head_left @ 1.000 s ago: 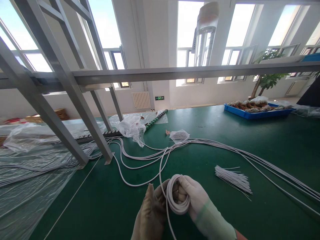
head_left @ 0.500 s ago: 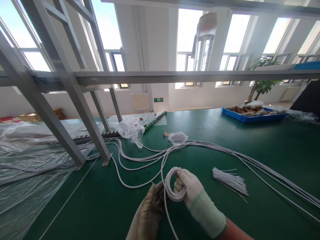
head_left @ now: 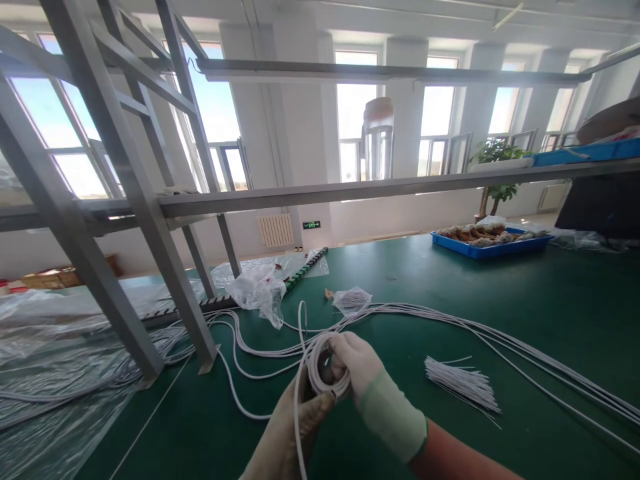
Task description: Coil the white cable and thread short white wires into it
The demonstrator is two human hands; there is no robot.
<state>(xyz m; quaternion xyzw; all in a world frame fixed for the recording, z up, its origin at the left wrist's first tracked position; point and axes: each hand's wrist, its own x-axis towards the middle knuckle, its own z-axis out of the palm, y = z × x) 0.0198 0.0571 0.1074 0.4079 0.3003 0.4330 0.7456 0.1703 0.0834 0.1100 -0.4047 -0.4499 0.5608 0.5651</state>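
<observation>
A coil of white cable (head_left: 324, 379) sits between both gloved hands above the green table (head_left: 525, 313). My right hand (head_left: 367, 383), in a white glove, is closed over the coil's right side. My left hand (head_left: 290, 433), in a tan glove, pinches the coil's lower left, and a loose strand of the cable loops up past it and hangs down over its fingers. The rest of the cable trails off to the left across the table.
Long white cables (head_left: 500, 340) run across the table to the right. A bundle of short white ties (head_left: 463, 383) lies right of my hands. A grey metal frame (head_left: 150, 220) stands at left, with plastic sheeting (head_left: 55, 373). A blue tray (head_left: 493, 241) sits far back.
The coil and both hands have risen and shifted slightly left. A loose strand now loops higher above the coil. The camera tilted up.
</observation>
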